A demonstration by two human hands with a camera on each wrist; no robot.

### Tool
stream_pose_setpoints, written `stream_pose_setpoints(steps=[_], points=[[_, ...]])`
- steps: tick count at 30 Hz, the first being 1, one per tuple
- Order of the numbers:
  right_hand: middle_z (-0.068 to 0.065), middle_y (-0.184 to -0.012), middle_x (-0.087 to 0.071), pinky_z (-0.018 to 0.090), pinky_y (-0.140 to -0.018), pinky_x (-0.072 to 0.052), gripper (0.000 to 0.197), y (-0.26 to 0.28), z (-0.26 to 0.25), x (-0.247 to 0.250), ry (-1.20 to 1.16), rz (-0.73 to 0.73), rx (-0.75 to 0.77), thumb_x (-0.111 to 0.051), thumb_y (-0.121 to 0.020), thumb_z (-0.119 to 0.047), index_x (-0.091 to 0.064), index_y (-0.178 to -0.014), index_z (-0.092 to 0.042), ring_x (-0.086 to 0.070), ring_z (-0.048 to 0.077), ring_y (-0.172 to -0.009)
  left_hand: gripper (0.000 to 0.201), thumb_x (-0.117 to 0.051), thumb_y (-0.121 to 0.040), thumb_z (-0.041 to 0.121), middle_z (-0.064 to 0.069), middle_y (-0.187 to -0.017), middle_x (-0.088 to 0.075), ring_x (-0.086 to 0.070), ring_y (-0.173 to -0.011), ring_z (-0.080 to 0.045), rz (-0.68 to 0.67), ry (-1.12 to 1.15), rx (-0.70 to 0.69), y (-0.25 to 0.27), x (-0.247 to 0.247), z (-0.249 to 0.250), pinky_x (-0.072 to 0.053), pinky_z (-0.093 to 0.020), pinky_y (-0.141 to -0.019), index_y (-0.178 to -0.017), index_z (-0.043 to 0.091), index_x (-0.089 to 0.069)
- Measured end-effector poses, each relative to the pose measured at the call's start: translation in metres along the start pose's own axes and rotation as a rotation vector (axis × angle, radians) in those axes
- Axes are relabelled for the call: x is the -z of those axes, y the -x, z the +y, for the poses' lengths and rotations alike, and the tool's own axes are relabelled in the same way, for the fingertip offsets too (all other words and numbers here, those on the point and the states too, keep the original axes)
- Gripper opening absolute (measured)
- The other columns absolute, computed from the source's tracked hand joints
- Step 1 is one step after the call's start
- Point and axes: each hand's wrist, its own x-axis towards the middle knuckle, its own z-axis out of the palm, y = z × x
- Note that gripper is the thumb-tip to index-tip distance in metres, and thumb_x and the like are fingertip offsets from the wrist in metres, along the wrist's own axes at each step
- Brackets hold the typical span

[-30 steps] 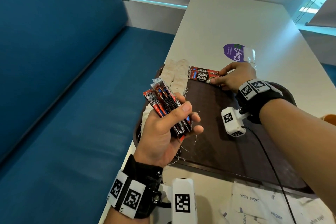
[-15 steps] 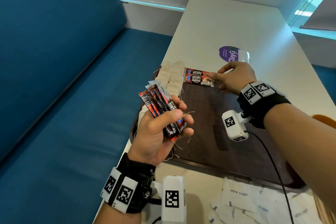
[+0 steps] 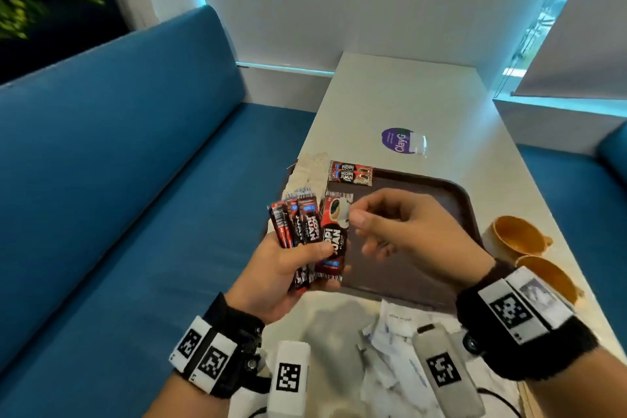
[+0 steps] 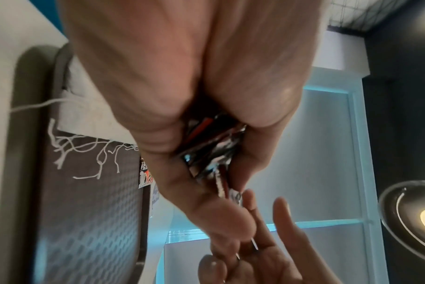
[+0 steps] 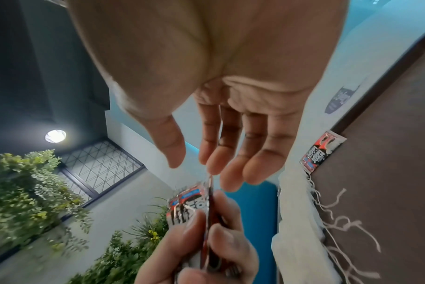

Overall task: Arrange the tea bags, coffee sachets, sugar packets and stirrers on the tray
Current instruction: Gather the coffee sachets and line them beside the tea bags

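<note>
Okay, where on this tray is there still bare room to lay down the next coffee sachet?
The brown tray is bare across its middle and right, from below the two placed coffee sachets to the near rim. Its left edge is crowded with tea bags and loose strings. The table in front holds sugar packets.
</note>
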Motion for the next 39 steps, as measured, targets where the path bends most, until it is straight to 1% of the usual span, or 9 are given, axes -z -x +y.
stream_pose_setpoints(steps=[2, 5, 12, 17, 23, 26, 29, 34, 39], points=[[0.012, -0.092, -0.074, 0.033, -0.061, -0.051, 0.039, 0.026, 0.005, -0.007, -0.089, 0.039, -0.024, -0.079, -0.072, -0.036, -0.073, -0.104, -0.014, -0.066, 0.023, -0.065, 0.031, -0.072, -0.080, 0.007, -0.020, -0.097, -0.072, -0.071, -0.072, -0.033, -0.022, -0.062, 0.029, 0.017, -0.005, -0.002, -0.053, -0.029, -0.048, -0.111, 0.004, -0.068], [0.020, -0.101, -0.071, 0.039, -0.059, -0.054, 0.035, 0.059, 0.013, -0.018, -0.201, 0.141, -0.056, -0.081, -0.080, -0.024, -0.069, -0.112, -0.019, -0.065, 0.027, -0.065, 0.028, -0.071, -0.080, 0.007, -0.019, -0.089, -0.071, -0.070, -0.064, -0.030, -0.049, -0.136, 0.082, 0.043, -0.011, -0.006, -0.051, -0.026, -0.046, -0.107, 0.002, -0.066], [0.011, -0.101, -0.065, 0.032, -0.058, -0.053, 0.025, 0.114, 0.038, -0.037, -0.154, 0.224, -0.084, -0.079, -0.088, -0.015, -0.072, -0.110, -0.024, -0.060, 0.018, -0.064, 0.026, -0.077, -0.077, 0.008, -0.020, -0.080, -0.064, -0.063, -0.059, -0.029, -0.025, -0.247, 0.156, 0.098, -0.009, -0.015, -0.048, -0.027, -0.048, -0.099, 0.004, -0.066], [0.020, -0.082, -0.067, 0.031, -0.054, -0.052, 0.013, 0.143, 0.061, -0.049, -0.190, 0.165, -0.121, -0.067, -0.092, 0.003, -0.074, -0.101, -0.005, -0.057, 0.020, -0.059, 0.013, -0.078, -0.078, 0.008, -0.015, -0.079, -0.063, -0.058, -0.059, -0.026, 0.011, -0.205, 0.132, 0.121, -0.006, -0.022, -0.047, -0.027, -0.050, -0.089, 0.010, -0.071], [0.020, -0.080, -0.068, 0.038, -0.064, -0.057, 0.011, 0.161, 0.075, -0.053, -0.318, 0.132, -0.214, -0.069, -0.089, 0.007, -0.071, -0.100, 0.004, -0.063, 0.027, -0.066, 0.022, -0.076, -0.080, -0.003, -0.013, -0.080, -0.063, -0.063, -0.065, -0.021, 0.236, -0.018, 0.051, 0.132, -0.004, -0.040, -0.054, -0.024, -0.057, -0.090, 0.009, -0.061], [0.019, -0.077, -0.066, 0.035, -0.064, -0.058, 0.013, 0.167, 0.072, -0.054, -0.482, 0.038, -0.287, -0.066, -0.089, 0.009, -0.069, -0.101, 0.011, -0.063, 0.028, -0.065, 0.018, -0.072, -0.079, -0.003, -0.013, -0.081, -0.067, -0.064, -0.066, -0.020, 0.332, 0.144, 0.089, 0.134, -0.006, -0.049, -0.056, -0.024, -0.057, -0.088, 0.009, -0.060], [0.020, -0.076, -0.064, 0.032, -0.061, -0.057, 0.009, 0.167, 0.070, -0.053, -0.611, 0.038, -0.338, -0.060, -0.091, 0.009, -0.068, -0.096, 0.010, -0.061, 0.027, -0.064, 0.019, -0.073, -0.074, -0.001, -0.013, -0.083, -0.068, -0.064, -0.068, -0.021, 0.358, 0.256, 0.124, 0.136, -0.007, -0.055, -0.056, -0.023, -0.055, -0.085, 0.009, -0.061], [0.025, -0.082, -0.068, 0.036, -0.065, -0.059, 0.009, 0.157, 0.079, -0.051, -0.420, 0.176, -0.246, -0.071, -0.088, 0.004, -0.073, -0.095, 0.009, -0.064, 0.028, -0.068, 0.018, -0.069, -0.086, -0.009, -0.014, -0.077, -0.068, -0.067, -0.065, -0.025, 0.395, -0.057, 0.013, 0.132, -0.007, -0.055, -0.060, -0.030, -0.062, -0.089, 0.006, -0.060], [0.030, -0.089, -0.072, 0.035, -0.067, -0.062, 0.010, 0.142, 0.076, -0.039, -0.215, 0.219, -0.181, -0.074, -0.087, 0.003, -0.075, -0.097, 0.006, -0.068, 0.027, -0.069, 0.012, -0.073, -0.090, 0.013, -0.009, -0.081, -0.068, -0.067, -0.072, -0.024, 0.367, -0.070, 0.060, 0.124, -0.004, -0.049, -0.061, -0.037, -0.065, -0.094, 0.008, -0.063]])
